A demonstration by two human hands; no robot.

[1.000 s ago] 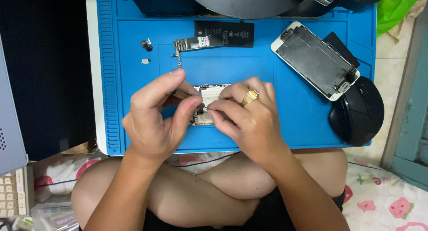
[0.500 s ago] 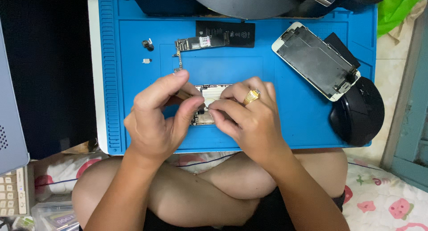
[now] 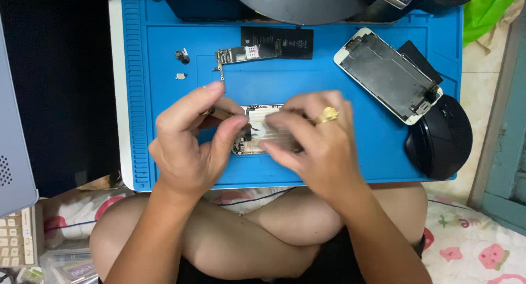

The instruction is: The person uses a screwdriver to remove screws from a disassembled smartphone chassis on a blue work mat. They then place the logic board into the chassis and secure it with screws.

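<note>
Mid-disassembly: phone shell (image 3: pixel 257 131) on the blue mat (image 3: pixel 350 158). Left hand (image 3: pixel 189 147) pinches a small tool at it; right hand (image 3: pixel 315 144) clamps shell. Next likely needs steady, fine prying.

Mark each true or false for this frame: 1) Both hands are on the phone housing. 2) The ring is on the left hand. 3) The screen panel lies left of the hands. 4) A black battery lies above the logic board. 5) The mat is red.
1) True: the left hand and right hand both grip the phone housing.
2) False: the ring is on the right hand.
3) False: the screen panel lies to the right, beside a black round object.
4) True: the battery lies just above the logic board.
5) False: the mat is blue.
</note>
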